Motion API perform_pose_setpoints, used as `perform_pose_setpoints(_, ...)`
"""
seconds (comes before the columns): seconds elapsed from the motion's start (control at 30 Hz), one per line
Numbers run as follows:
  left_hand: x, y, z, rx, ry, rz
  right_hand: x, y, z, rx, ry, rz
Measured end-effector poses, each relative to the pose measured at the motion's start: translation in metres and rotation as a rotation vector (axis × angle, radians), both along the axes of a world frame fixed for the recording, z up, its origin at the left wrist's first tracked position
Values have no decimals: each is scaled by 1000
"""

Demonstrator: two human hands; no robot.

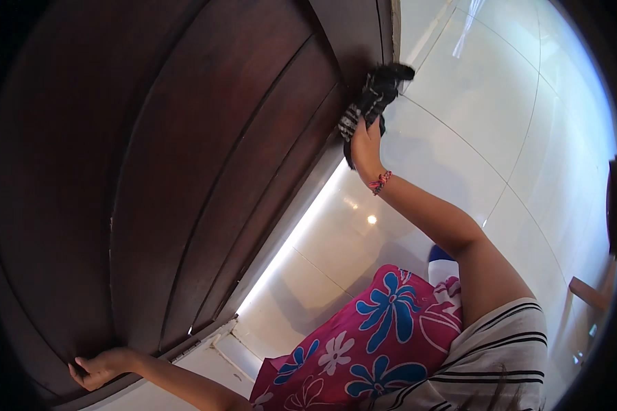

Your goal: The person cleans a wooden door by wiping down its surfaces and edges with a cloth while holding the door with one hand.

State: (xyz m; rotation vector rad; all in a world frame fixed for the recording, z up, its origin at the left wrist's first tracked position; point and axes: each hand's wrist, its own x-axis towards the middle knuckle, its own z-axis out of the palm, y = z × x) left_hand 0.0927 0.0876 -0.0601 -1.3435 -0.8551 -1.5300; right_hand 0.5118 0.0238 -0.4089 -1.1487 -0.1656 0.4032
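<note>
One dark brown door (185, 137) fills the left and upper middle of the frame, and one pale tiled floor (473, 123) spreads over the right. Two hands are in view. The right hand (367, 147), upper centre, grips one black cloth (377, 92) with white bands; the cloth lies at the door's lower edge, its far end over the floor. The right fingers are mostly hidden by the cloth. One red bracelet (380, 182) circles that wrist. The left hand (103, 366), lower left, is empty beside the door, fingers loosely bent; whether they touch it, I cannot tell. Three blue flowers show on one pink garment (356, 308), lower centre.
</note>
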Motion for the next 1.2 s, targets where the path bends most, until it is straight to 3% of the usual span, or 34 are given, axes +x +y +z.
perform_pose_setpoints(0.17,6,-3,0,3,-9,-24,5,-1,46,-10,-369,-94)
perform_pose_setpoints(0.27,5,-1,0,7,-6,-33,-1,-3,38,-31,-480,-76)
perform_pose_setpoints(0.47,6,-2,0,-6,-15,-9,-18,-10,-17,-75,-255,23)
perform_pose_setpoints(0.53,7,-2,1,-7,-21,-15,-16,-14,-12,-57,-200,40)
perform_pose_setpoints(0.83,4,-2,1,-7,-6,5,18,-2,74,-37,-833,-124)
perform_pose_setpoints(0.97,3,-2,1,-3,-7,-6,34,5,61,-18,-503,-147)
perform_pose_setpoints(1.0,2,-2,1,-4,-5,1,40,11,44,-125,-625,-270)
perform_pose_setpoints(1.07,6,-4,2,-6,-11,12,49,18,-5,-141,-372,-163)
perform_pose_setpoints(1.2,3,-1,1,-5,-18,-25,6,1,-40,83,101,21)
